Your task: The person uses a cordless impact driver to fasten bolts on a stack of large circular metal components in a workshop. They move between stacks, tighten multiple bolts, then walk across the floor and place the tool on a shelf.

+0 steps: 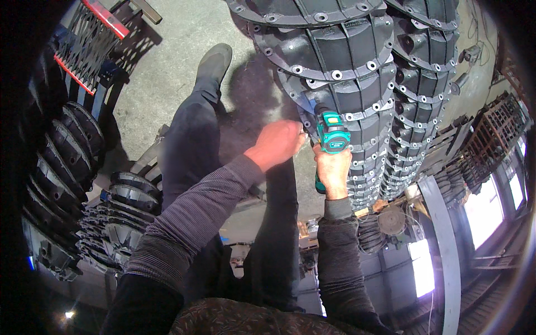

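Note:
In my right hand is a teal and black cordless drill, its grip wrapped by my fingers. The drill's nose points away from me, at the left edge of a stack of dark ribbed metal housings with bolt-holed flanges. Just left of the drill is my left hand, its fingers closed close to the flange edge. Whatever those fingers may hold is too small or hidden to make out. The drill's tip is hard to see against the dark metal.
A second column of similar housings rises on the right. More ribbed castings are piled at the left. A mesh stand with red edges stands at the upper left. My shoe rests on the concrete floor.

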### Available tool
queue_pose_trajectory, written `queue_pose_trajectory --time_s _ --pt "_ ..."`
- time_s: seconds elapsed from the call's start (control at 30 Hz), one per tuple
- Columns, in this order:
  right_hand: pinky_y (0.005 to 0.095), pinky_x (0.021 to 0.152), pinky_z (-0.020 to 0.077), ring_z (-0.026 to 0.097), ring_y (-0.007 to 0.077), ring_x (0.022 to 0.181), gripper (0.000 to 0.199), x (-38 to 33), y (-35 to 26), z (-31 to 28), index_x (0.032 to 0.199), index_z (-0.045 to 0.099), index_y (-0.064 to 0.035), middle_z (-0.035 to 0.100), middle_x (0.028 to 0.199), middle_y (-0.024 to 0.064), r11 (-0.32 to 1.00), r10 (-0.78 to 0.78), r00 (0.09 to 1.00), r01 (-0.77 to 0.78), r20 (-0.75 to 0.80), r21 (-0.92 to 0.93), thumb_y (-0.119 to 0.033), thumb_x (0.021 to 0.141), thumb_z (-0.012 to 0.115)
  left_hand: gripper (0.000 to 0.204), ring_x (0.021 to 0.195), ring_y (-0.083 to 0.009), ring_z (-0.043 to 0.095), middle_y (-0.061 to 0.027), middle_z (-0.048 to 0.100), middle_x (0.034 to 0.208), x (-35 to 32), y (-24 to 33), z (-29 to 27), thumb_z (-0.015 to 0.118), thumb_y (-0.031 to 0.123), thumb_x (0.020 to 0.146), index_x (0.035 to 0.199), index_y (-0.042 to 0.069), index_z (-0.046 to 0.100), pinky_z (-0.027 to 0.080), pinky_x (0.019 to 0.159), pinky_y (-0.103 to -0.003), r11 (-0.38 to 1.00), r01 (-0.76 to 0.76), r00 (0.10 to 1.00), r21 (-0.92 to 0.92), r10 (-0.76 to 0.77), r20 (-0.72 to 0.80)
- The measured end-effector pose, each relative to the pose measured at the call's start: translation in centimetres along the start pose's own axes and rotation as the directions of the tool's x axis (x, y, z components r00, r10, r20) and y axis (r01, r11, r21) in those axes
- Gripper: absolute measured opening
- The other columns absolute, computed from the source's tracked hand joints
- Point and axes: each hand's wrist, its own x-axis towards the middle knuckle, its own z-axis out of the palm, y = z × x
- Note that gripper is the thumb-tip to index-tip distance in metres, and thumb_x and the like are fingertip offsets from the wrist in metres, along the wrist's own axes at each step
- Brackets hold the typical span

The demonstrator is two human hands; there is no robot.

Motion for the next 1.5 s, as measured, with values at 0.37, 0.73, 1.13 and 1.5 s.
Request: queue_pose_trajectory --time_s 0.37,0.73,1.13,1.5 --pt "0.0427 0.065 0.056 0.073 0.026 0.062 0.019 0.0 0.4 0.5 0.078 0.074 -0.0009 0.071 0.064 0.0114 0.993 -0.003 0.999 -0.002 -0.037 -0.118 -0.019 0.081 0.077 0.032 0.088 -0.0485 0.071 -0.0265 0.073 0.09 0.4 0.7 -1.1 0.066 0.033 0.099 0.098 0.002 0.073 0.056 0.079 -0.058 0.999 -0.001 1.0 -0.033 0.0 -0.02" --pt "0.0447 0.066 0.0561 0.073 0.0278 0.062 0.019 0.2 1.2 0.8 0.077 0.074 -0.0012 0.071 0.064 0.0122 0.986 -0.001 0.999 -0.008 -0.052 -0.168 -0.019 0.08 0.077 0.033 0.088 -0.0487 0.07 -0.0265 0.072 0.09 0.6 0.7 -0.6 0.066 0.033 0.099 0.093 0.001 0.07 0.055 0.079 -0.059 1.0 0.009 1.0 -0.002 -0.009 0.007" --pt "0.0447 0.071 0.0572 0.077 0.0307 0.073 0.021 -0.2 -0.5 -1.2 0.082 0.074 0.003 0.073 0.072 0.0204 0.995 -0.036 0.999 0.038 0.026 -0.088 -0.018 0.08 0.076 0.028 0.085 -0.0457 0.071 -0.0236 0.072 0.086 -0.3 0.1 0.3 0.068 0.026 0.095 0.091 -0.001 0.07 0.056 0.075 -0.057 0.999 -0.022 0.999 0.04 0.024 -0.04" --pt "0.043 0.071 0.0565 0.078 0.0316 0.076 0.021 -0.6 -0.7 -2.3 0.081 0.071 0.0045 0.073 0.074 0.0227 0.99 -0.095 0.992 0.102 0.081 -0.098 -0.016 0.082 0.074 0.029 0.088 -0.0458 0.072 -0.0261 0.074 0.09 0.1 0.0 0.5 0.068 0.03 0.097 0.097 0.001 0.075 0.057 0.08 -0.056 0.999 0.023 1.0 0.044 -0.023 -0.013"
